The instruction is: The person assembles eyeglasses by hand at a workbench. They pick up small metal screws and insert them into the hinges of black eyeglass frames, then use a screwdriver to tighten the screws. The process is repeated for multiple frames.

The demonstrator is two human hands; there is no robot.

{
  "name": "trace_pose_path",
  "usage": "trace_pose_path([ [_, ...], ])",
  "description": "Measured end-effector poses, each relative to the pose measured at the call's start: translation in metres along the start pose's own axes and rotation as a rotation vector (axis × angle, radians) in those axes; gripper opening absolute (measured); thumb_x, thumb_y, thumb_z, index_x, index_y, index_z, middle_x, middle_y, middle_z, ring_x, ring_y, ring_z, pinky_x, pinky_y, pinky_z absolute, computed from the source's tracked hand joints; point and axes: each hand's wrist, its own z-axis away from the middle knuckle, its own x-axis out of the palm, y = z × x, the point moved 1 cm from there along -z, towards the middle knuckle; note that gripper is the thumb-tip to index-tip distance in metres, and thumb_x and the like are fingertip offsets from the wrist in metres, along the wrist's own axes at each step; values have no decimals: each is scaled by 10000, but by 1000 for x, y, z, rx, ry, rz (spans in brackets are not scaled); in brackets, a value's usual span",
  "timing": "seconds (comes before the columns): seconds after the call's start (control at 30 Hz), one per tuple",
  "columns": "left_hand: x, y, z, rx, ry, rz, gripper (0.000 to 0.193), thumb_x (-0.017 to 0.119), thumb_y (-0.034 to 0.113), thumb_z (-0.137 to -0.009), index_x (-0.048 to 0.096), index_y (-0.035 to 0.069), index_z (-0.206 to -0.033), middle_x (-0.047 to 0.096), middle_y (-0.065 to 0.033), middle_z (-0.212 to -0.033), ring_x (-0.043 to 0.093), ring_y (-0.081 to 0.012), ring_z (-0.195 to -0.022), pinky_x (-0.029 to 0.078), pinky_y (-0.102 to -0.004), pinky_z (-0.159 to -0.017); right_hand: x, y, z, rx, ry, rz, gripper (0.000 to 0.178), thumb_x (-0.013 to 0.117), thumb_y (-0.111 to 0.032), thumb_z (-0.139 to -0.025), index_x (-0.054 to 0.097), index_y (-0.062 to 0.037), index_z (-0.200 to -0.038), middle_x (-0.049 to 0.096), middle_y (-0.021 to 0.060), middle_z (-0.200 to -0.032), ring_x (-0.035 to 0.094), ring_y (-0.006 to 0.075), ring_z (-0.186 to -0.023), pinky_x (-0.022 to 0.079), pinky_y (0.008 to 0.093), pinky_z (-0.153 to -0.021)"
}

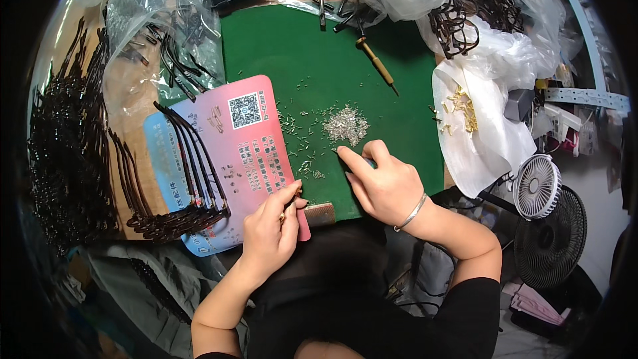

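Observation:
On the green mat (312, 53) lies a heap of tiny silvery screw-like pieces (345, 125), with more scattered to its left. My right hand (389, 189) is at the heap's near edge, its fingers closed round a slim tool with a blue part (370, 162); most of the tool is hidden. My left hand (271, 229) is over the near right corner of a pink and blue printed mat (256, 139). Its thumb and index finger pinch together on something small and dark that I cannot make out. A few dark glasses temples (193, 153) lie on the printed mat.
Many dark temples (70, 153) are piled at the far left beside a clear plastic bag (166, 20). A brass-coloured screwdriver (377, 63) lies at the back. Right of the mat are golden pieces (462, 110) on white sheeting and a small white fan (537, 186).

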Motion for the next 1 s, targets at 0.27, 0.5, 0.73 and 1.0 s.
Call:
trace_pose_path([
  [0.27,-2,1,1,-64,-13,67,317,481,-65,-840,528,-26,-1152,658,-139,-872,667,-181,-803,520,-272,-662,0,1,1,0,29,31,447,646,-92,-720,539,-116,-1154,475,97,-853,588,212,-605,484,318,-471],
  [0.5,-8,9,1,-261,-38,227,277,466,-54,-862,522,-39,-1133,654,-114,-862,634,-145,-745,503,-264,-682,5,-1,1,-37,20,123,468,628,-95,-702,549,-128,-1162,471,85,-829,544,202,-549,472,298,-441],
  [0.73,-4,-1,-2,-164,-19,187,279,478,-41,-862,521,-32,-1138,654,-113,-868,635,-140,-762,500,-259,-686,7,-2,0,-109,-32,250,474,598,-96,-709,540,-127,-1178,475,87,-822,530,199,-526,464,292,-412],
  [1.0,7,6,1,-11,106,-138,286,514,-30,-848,530,-18,-1133,647,-167,-871,662,-260,-742,521,-315,-647,0,-36,-2,-79,-331,-497,323,542,-113,-839,487,-101,-1157,476,160,-829,574,311,-544,533,379,-495],
])
